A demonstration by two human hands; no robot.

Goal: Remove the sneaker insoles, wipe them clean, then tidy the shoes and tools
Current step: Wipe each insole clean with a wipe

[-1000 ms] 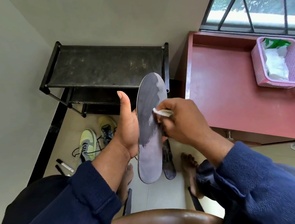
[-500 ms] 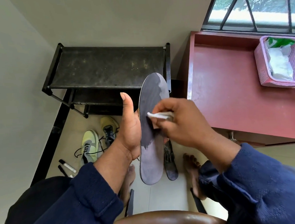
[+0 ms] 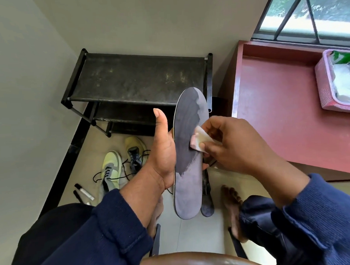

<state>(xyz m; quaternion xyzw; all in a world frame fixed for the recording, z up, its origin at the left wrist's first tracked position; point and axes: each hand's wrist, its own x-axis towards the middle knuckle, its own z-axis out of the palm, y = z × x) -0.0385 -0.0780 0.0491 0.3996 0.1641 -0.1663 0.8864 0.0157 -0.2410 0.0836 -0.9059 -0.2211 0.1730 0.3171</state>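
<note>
No text, label, brand, number or sign can be read anywhere. The green-and-white packet (image 3: 342, 59) in the pink basket (image 3: 329, 97), well off from the fingers, shows colour only; any print on it is too small to make out.

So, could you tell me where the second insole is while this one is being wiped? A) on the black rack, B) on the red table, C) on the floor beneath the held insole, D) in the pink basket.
C: the second insole lies on the floor, partly hidden behind the held insole, which the left hand holds while the right hand rubs it with a wipe.
</note>
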